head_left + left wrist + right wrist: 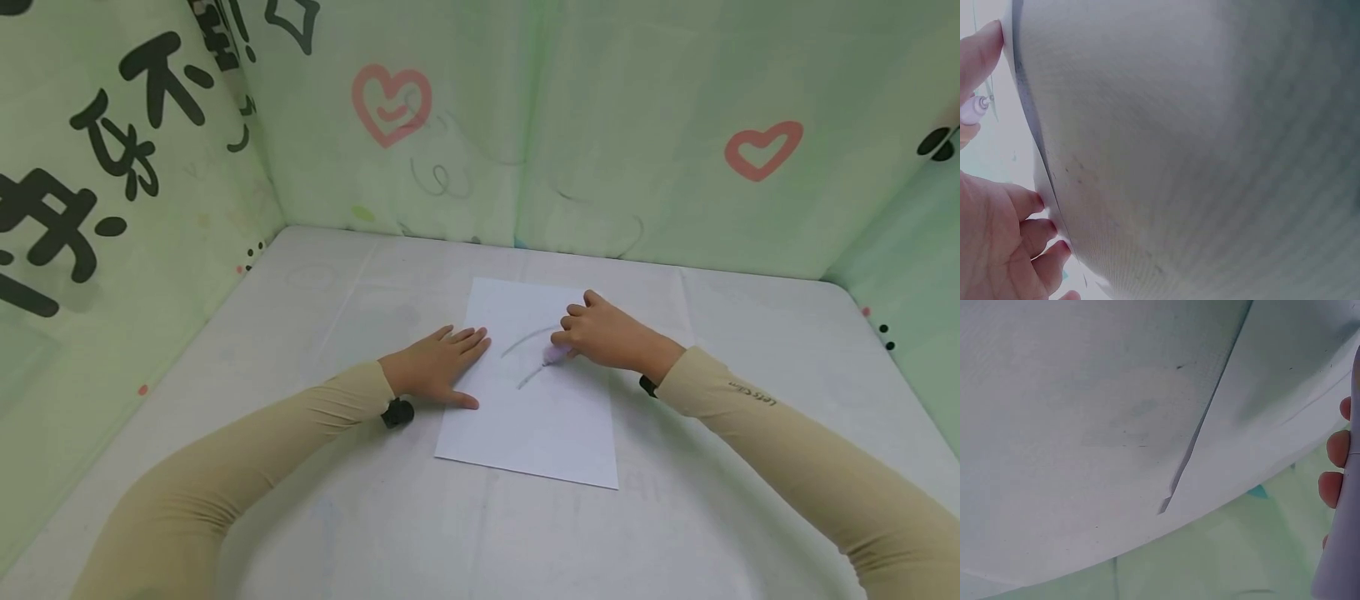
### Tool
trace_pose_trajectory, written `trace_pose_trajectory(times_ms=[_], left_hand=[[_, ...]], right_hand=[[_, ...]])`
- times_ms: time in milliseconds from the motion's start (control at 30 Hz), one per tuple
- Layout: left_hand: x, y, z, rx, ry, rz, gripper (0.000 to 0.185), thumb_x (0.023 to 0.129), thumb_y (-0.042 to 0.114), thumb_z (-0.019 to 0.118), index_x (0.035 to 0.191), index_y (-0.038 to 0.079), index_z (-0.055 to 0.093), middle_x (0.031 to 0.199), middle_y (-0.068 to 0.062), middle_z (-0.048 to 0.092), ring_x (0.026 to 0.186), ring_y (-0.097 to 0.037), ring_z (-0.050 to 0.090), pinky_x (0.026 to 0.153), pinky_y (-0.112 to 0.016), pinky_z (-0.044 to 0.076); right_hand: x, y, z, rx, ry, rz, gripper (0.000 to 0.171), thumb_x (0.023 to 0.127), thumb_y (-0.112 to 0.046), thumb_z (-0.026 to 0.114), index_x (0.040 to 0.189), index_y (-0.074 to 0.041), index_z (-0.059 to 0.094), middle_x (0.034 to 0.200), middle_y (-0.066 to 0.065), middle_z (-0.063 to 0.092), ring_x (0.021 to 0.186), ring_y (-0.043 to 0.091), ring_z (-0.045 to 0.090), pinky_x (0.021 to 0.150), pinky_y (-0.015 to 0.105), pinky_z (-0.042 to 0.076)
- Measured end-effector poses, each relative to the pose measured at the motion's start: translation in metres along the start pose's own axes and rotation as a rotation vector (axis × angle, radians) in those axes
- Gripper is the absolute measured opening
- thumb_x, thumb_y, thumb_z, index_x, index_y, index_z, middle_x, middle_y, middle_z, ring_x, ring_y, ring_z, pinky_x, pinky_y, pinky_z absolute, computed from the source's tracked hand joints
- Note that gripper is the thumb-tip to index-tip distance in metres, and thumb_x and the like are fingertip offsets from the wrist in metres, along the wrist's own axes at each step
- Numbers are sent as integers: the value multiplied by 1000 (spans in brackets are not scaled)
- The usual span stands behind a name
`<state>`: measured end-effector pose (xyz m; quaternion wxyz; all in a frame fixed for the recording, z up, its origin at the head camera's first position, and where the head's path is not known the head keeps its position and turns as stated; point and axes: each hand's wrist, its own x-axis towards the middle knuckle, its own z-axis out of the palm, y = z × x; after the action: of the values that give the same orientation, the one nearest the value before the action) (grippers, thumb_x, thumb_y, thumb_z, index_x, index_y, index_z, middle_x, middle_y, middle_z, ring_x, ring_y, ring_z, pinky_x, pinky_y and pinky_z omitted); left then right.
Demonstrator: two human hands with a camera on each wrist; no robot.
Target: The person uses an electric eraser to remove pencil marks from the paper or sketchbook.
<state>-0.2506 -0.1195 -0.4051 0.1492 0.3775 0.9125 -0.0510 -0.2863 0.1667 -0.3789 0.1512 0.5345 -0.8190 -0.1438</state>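
A white sheet of paper [532,417] lies on the cloth-covered table [300,317]. My left hand [450,362] rests flat on the sheet's left edge, fingers straight. My right hand [564,343] grips a pale purple marker [555,356], its tip on the paper beside two grey curved lines [525,337]. In the left wrist view my left hand's fingers [1029,237] lie at the paper's edge, and the marker's tip [974,109] shows at the far left. The right wrist view shows the marker's barrel [1341,550], fingertips [1335,450] and the paper's corner [1272,394].
Pale green printed curtains [600,125] with hearts and black characters wall in the table on the left, back and right. Bare white cloth [750,317] surrounds the sheet on all sides.
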Motion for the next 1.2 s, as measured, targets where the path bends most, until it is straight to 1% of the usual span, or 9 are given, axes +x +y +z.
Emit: trace_pose_trajectory(times_ms=[133,333,567,767,867,967,1100,1200], left_hand=[[1,0,0,-2,-1,-2,97,86,68,46,152,8,8,159,-9,7,148,-24,11,120,-45,8],[2,0,-2,7,-10,-10,96,86,67,46,152,8,8,159,-9,7,148,-24,11,120,-45,9],[4,1,-1,-2,-9,-10,96,87,66,46,152,7,9,159,-10,8,147,-25,11,119,-46,9],[5,1,-2,0,-14,-16,96,87,66,46,152,7,8,159,-10,7,148,-25,11,119,-46,9],[6,0,-1,6,-15,-13,96,87,67,45,152,7,8,159,-10,7,148,-25,10,120,-46,9],[6,0,-1,7,-8,-8,96,87,67,46,152,7,9,159,-10,7,147,-25,11,119,-46,9],[5,0,-1,5,0,-7,96,86,66,46,152,7,10,159,-11,8,147,-25,12,119,-46,9],[6,-1,-1,5,1,-7,96,86,66,46,152,7,9,159,-11,8,147,-25,12,119,-46,9]], right_hand=[[0,0,0,18,-4,-3,25,65,-31,80,80,-20,63,65,-3,56,65,15,46,65,30,28],[3,0,3,8,21,-13,26,66,-31,80,82,-20,63,66,-2,58,66,16,47,66,32,29],[2,2,5,32,0,-14,23,65,-28,81,79,-21,63,64,-3,55,64,15,46,65,30,27],[3,4,7,5,21,-18,25,65,-29,81,81,-20,64,66,-3,57,65,16,47,66,31,29],[3,4,7,15,17,-20,25,64,-29,81,79,-20,63,64,-3,56,64,15,47,66,31,28],[4,4,7,26,12,-29,25,64,-29,81,79,-21,63,64,-4,56,64,15,47,66,30,28],[6,4,7,13,10,-29,25,65,-30,80,82,-21,64,66,-3,57,66,16,48,66,31,29],[5,4,7,16,2,-29,25,65,-29,81,80,-20,63,65,-3,56,65,15,47,66,31,28]])
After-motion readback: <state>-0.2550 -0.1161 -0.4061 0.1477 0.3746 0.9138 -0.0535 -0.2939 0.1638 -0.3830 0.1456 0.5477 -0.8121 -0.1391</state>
